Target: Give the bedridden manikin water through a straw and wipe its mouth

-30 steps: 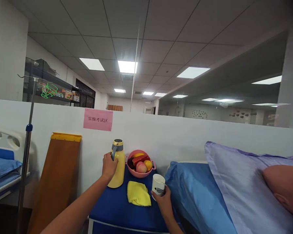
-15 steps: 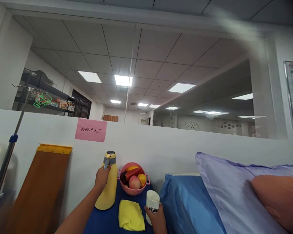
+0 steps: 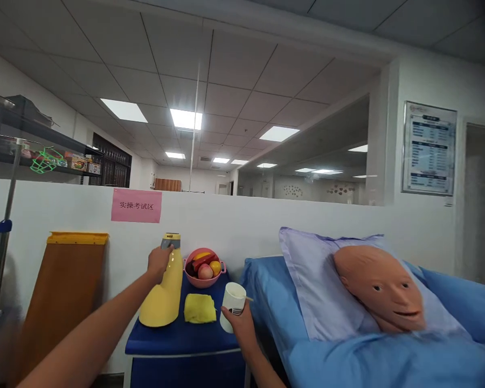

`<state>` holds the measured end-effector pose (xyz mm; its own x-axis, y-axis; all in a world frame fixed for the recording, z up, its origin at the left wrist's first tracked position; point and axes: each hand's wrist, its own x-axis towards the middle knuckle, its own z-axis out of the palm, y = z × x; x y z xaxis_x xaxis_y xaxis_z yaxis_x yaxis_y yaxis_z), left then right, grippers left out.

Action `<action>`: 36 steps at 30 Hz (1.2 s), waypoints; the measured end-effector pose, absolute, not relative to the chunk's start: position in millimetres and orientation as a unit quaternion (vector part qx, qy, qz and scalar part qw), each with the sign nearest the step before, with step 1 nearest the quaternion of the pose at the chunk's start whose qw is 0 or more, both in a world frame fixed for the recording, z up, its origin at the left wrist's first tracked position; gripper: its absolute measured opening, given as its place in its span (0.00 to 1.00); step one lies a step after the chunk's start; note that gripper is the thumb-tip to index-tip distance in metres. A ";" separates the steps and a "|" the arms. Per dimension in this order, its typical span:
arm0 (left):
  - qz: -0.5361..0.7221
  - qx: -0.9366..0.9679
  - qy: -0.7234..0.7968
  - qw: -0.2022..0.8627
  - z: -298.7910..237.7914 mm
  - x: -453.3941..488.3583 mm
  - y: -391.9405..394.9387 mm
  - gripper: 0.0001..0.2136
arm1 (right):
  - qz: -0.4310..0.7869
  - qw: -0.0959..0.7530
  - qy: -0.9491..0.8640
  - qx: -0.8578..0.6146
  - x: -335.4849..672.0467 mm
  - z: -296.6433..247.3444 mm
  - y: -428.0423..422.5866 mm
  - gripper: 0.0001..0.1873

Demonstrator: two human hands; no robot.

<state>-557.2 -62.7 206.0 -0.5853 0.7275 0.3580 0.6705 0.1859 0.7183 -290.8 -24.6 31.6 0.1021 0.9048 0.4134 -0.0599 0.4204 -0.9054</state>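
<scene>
My left hand [image 3: 158,263] is closed round the grey handle of a yellow thermos jug [image 3: 164,293], which stands on a blue bedside cabinet [image 3: 186,339]. My right hand [image 3: 237,326] grips a white mug [image 3: 231,305] with a dark pattern, held just over the cabinet's right edge. A folded yellow cloth [image 3: 199,309] lies between the jug and the mug. Behind the cloth sits a pink bowl of fruit [image 3: 203,267].
A training manikin's head [image 3: 380,288] rests on a lilac pillow [image 3: 315,280] in a blue-sheeted bed [image 3: 367,355] to the right. A brown board with a yellow top [image 3: 64,302] leans on the white partition [image 3: 242,221]. An IV pole [image 3: 0,242] stands at far left.
The view has swung right, bringing the manikin's face and a wall poster into sight. Both hands keep their grips; the mug has come slightly away from the cabinet toward the bed.
</scene>
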 end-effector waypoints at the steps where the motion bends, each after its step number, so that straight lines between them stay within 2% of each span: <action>1: 0.442 0.468 0.765 0.028 218.9 -554.9 -70.4 0.17 | 0.391 0.639 -0.548 -0.371 -289.3 38.8 -34.9 0.30; 5: 0.414 0.538 0.734 -0.023 276.5 -545.0 -108.8 0.19 | 0.443 0.645 -0.534 -0.320 -292.2 66.0 -76.7 0.33; 12: 0.330 0.608 0.698 -0.184 374.7 -517.4 -175.6 0.27 | 0.489 0.634 -0.549 -0.242 -310.9 120.3 -128.8 0.35; 18: 0.197 0.666 0.683 -0.224 420.6 -475.6 -223.4 0.28 | 0.495 0.623 -0.570 -0.207 -312.1 151.5 -162.5 0.36; 22: 0.083 0.727 0.639 -0.237 421.6 -440.2 -250.8 0.29 | 0.458 0.627 -0.595 -0.206 -304.8 146.2 -190.2 0.38; 30: -0.017 0.756 0.631 -0.172 376.9 -392.2 -289.3 0.29 | 0.412 0.635 -0.593 -0.274 -295.2 84.3 -241.5 0.26; 36: -0.072 0.777 0.610 -0.137 345.9 -374.2 -301.1 0.30 | 0.401 0.655 -0.550 -0.328 -283.0 37.3 -254.8 0.36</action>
